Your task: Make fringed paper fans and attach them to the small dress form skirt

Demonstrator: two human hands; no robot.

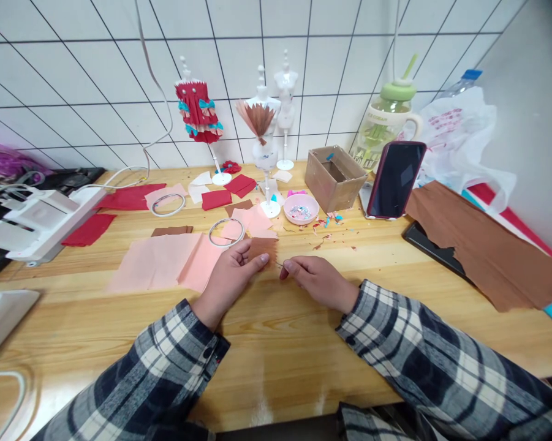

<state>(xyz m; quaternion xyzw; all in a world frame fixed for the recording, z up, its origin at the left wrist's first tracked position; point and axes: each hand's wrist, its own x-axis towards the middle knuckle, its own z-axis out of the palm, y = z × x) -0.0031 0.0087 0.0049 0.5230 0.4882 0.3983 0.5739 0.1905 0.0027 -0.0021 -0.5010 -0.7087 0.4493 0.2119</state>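
Observation:
My left hand [233,269] pinches a small piece of brown crepe paper [263,247] between thumb and fingers, its right edge jagged. Just right of it, my right hand [316,277] is closed on a thin needle-like thing [279,265], whose tip points at the brown paper; its exact kind is too small to make out. Pink paper sheets [154,262] lie beside my left hand, with a silver ring [212,236] behind it. Beyond my hands stands a small white dress form [265,160] bearing a fan of pleated brown and pink paper [259,120].
A pink bowl of beads [288,214], a cardboard box [324,191] and a propped phone [395,180] stand behind my right hand. Brown paper [500,257] lies at the right, a power strip [68,226] at the left. Another form wears a red dress [193,98].

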